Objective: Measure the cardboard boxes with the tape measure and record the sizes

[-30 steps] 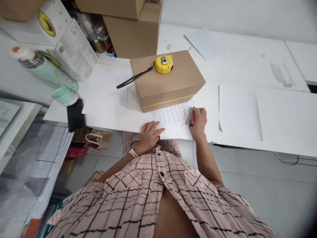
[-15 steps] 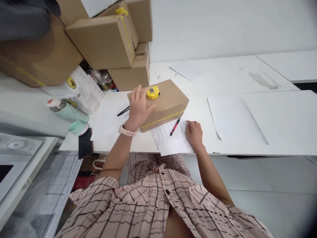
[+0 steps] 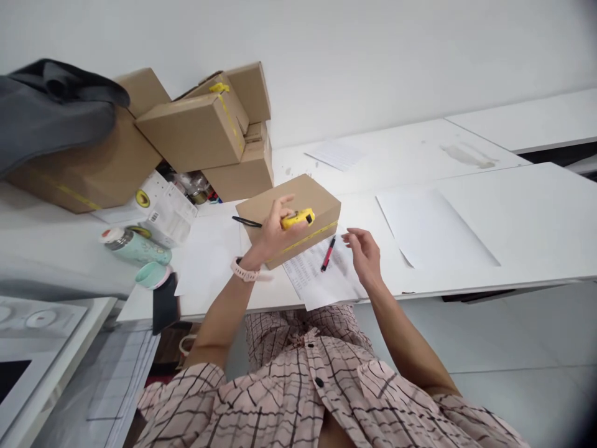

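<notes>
My left hand is closed around a yellow tape measure and holds it just above the front of a brown cardboard box; its black strap trails to the left. My right hand hovers with fingers apart over a printed sheet at the table's near edge. A red pen lies on that sheet, between the box and my right hand.
Stacked cardboard boxes and a dark garment stand at the back left. A mint bottle, its cap and a black phone sit at the left. A blank white sheet lies on the white table to the right.
My right hand put the red pen down on the sheet and lifted away. My left hand went from the paper to the box top and picked up the tape measure.
</notes>
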